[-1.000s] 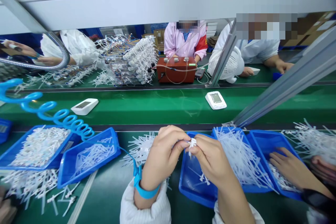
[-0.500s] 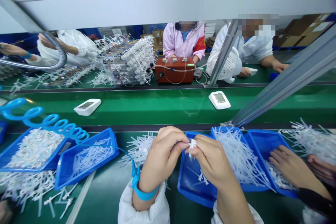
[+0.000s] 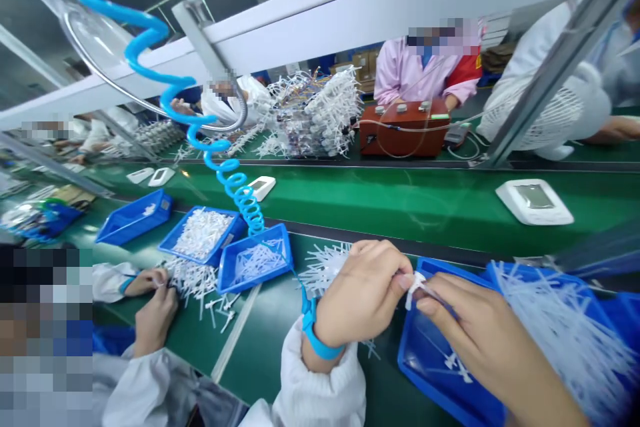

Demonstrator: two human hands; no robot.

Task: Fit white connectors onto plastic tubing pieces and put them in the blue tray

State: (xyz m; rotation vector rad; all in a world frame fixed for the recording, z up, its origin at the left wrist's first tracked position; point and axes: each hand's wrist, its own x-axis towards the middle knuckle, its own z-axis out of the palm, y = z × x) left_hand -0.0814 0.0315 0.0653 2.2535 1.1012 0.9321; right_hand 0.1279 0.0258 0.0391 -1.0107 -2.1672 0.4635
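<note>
My left hand (image 3: 367, 290), with a blue wrist strap (image 3: 315, 333), pinches a small white plastic piece (image 3: 415, 288). On its other side, the fingertips of my right hand (image 3: 470, 320) grip the same piece. Both hands are above the left edge of a blue bin (image 3: 425, 360) holding a few small white parts (image 3: 457, 367). White strips (image 3: 555, 327) fill another bin at the right. Behind my left hand lies a pile of white strips (image 3: 325, 267).
Blue bins of white parts (image 3: 203, 233) and strips (image 3: 260, 259) stand left, near a co-worker's hands (image 3: 157, 307). A coiled blue cord (image 3: 230, 173) hangs down. White devices (image 3: 535, 201) rest on the green belt (image 3: 375, 197). Beyond are a red-brown box (image 3: 405, 130) and a fan (image 3: 555, 110).
The view has swung left and tilted, bringing a co-worker and more bins into sight at the left. Both my hands appear farther right, still at the white piece.
</note>
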